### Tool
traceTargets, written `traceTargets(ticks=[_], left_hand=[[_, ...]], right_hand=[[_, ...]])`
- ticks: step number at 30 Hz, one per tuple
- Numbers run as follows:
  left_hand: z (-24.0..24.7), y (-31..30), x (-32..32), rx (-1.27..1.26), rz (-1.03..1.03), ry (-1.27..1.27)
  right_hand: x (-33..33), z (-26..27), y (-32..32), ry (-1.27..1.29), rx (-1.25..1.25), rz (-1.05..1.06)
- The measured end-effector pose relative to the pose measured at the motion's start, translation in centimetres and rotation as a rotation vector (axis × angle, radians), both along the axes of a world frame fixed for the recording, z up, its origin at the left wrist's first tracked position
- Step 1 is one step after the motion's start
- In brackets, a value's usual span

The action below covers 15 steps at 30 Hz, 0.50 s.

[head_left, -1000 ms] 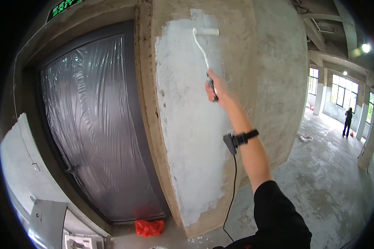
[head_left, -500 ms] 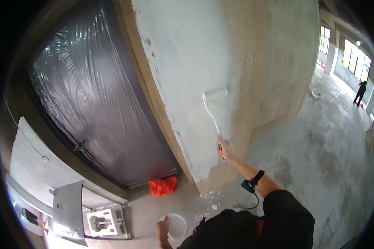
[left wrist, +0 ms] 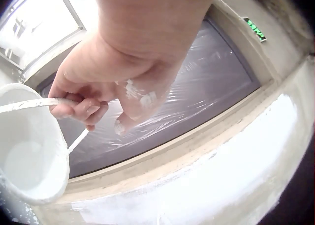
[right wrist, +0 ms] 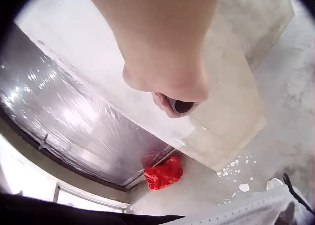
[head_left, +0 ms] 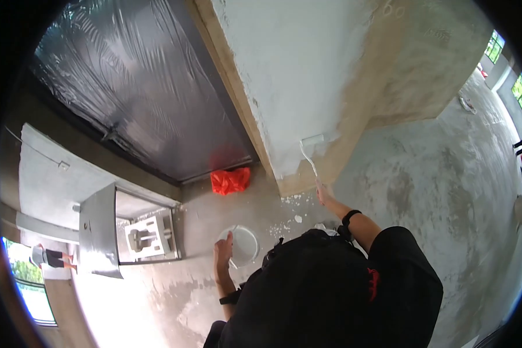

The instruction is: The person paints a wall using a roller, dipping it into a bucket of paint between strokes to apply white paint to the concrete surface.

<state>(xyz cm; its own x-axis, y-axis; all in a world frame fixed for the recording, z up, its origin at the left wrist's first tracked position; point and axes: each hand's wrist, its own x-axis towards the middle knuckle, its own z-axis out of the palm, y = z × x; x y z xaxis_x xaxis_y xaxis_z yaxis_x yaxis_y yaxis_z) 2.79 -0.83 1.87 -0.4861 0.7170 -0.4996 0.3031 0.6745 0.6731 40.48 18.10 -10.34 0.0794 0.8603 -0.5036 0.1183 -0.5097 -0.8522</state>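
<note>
My right hand [head_left: 323,195] grips the handle of a paint roller [head_left: 314,140], its white sleeve against the lower part of the painted wall [head_left: 307,75]. In the right wrist view the handle's hollow end [right wrist: 183,106] shows between the curled fingers; the roller head is hidden there. My left hand [head_left: 223,254], low by my side, holds a white bucket [head_left: 253,243] by its bail. Fingers curl round that white bail [left wrist: 30,105] in the left wrist view, and white paint marks the palm. The bucket hangs tilted in that view, its pale inside showing.
A plastic-covered door [head_left: 151,87] stands left of the wall, with a red plastic bag [head_left: 230,181] at its foot. White flakes [head_left: 297,218] lie on the floor by the wall corner. An open cabinet [head_left: 100,232] holds white foam [head_left: 149,238]. Another person [head_left: 53,257] is far left.
The roller and right hand have travelled down the wall from near its top to near its base. The head view has tilted down, bringing the left hand and bucket into sight.
</note>
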Motion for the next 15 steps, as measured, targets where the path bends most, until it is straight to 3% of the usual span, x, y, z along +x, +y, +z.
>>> traceTargets(ticks=[6, 12, 13, 15], left_hand=[[0.3, 0.1, 0.8, -0.018, 0.009, -0.027], [0.6, 0.7, 1.4, -0.069, 0.007, -0.002], [0.1, 0.6, 1.2, -0.056, -0.009, 0.005], [-0.1, 0.5, 1.3, -0.075, -0.022, 0.011]], right_hand=[[-0.3, -0.3, -0.5, -0.077, 0.009, 0.006], [-0.8, -3.5, 2.4, 0.193, 0.309, -0.16], [-0.8, -2.0, 2.9, 0.21, 0.38, -0.149], [-1.8, 7.0, 2.4, 0.242, 0.435, -0.174]])
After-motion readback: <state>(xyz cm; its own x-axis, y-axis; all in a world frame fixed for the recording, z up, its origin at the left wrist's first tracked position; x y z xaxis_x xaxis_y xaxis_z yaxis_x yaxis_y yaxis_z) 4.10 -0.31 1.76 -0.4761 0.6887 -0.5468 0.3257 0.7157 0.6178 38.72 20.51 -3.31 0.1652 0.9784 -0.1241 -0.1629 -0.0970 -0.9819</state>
